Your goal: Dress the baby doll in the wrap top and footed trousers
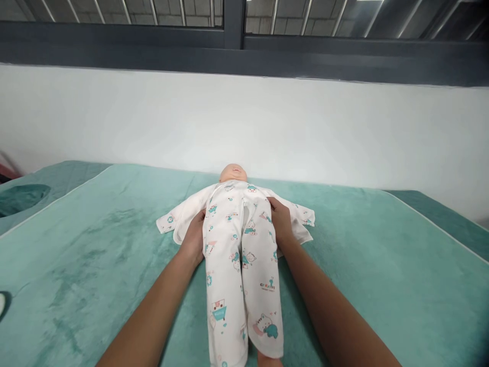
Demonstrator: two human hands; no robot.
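Observation:
A baby doll (234, 173) lies on its back, its head toward the wall and one bare foot (269, 361) showing at the bottom edge. White printed pants (223, 275) cover its legs and reach high up the torso. Under them is a white printed top (187, 209) with both sleeves spread out sideways. My left hand (195, 235) grips the left side of the pants, fingers partly hidden behind the cloth. On the opposite side, my right hand (280, 220) is closed on the pants' edge, its thumb on the front.
The doll rests on a green plush bed cover (382, 265). Beyond it stands a white wall (244, 122) under a dark window frame (114, 46) with metal bars. A dark green oval patch (23, 199) lies at far left, and a small white object (2, 304) shows at the left edge.

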